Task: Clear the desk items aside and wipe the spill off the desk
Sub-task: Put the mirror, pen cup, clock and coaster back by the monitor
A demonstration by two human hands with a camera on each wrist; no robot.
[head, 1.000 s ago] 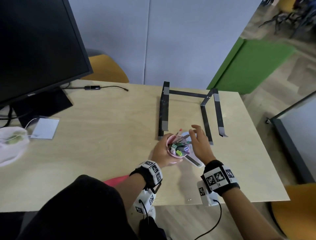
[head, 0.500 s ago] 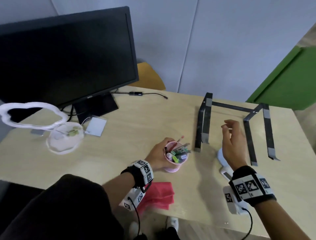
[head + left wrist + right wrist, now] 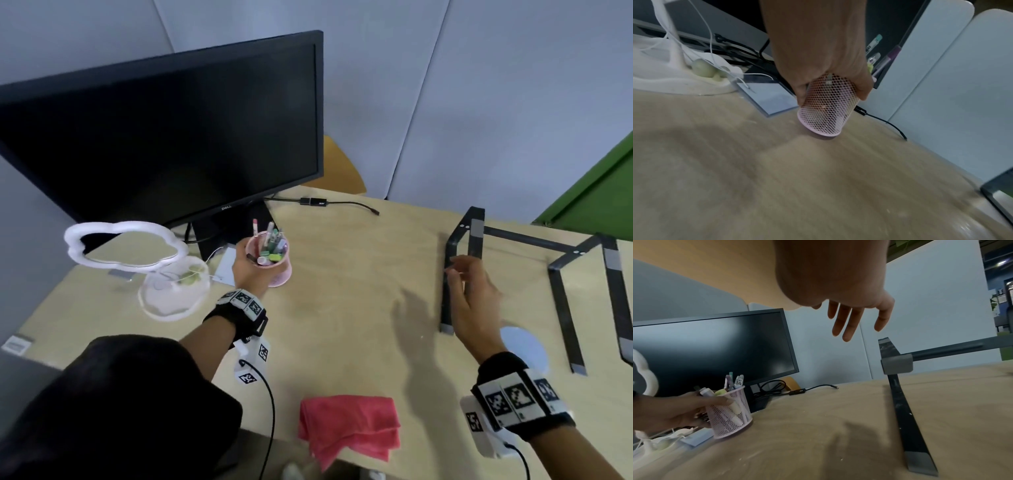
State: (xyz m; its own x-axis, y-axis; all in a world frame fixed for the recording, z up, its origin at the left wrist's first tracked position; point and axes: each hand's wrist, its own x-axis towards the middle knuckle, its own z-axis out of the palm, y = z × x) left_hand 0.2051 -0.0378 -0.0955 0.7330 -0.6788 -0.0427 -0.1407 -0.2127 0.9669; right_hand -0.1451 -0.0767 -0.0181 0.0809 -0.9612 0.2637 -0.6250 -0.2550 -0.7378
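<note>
- Beside the monitor [image 3: 164,137] base, at the far left of the surface [image 3: 342,308], your left hand [image 3: 248,270] wraps round the pink mesh pen cup [image 3: 274,263], fingers and thumb curled on its upper wall; its lower rim looks to be at or just touching the wood, slightly tilted in the left wrist view.
- Expect the cup to feel light, with thin wire mesh that gives a little under a hard squeeze, so hold it firmly but not crushingly.
- Pens and markers [image 3: 270,243] stand loose inside and poke above the rim; they make it top-heavy, so keep it upright and set the whole base flat before you let go.
- Your right hand [image 3: 474,305] hovers above the surface with fingers spread and relaxed, holding nothing, just by the near leg of the black metal stand [image 3: 476,240].
- That stand looks rigid and probably heavier than the cup; judging by its shape, take it by a leg or the cross bar.
- At the near edge lies the folded pink cloth [image 3: 349,428], soft and limp; bunch it in your palm for wiping.
- Near your right wrist a pale round disc [image 3: 527,346] lies flat, likely needing a fingertip under its edge.
- I cannot make out the spill itself in these views.
</note>
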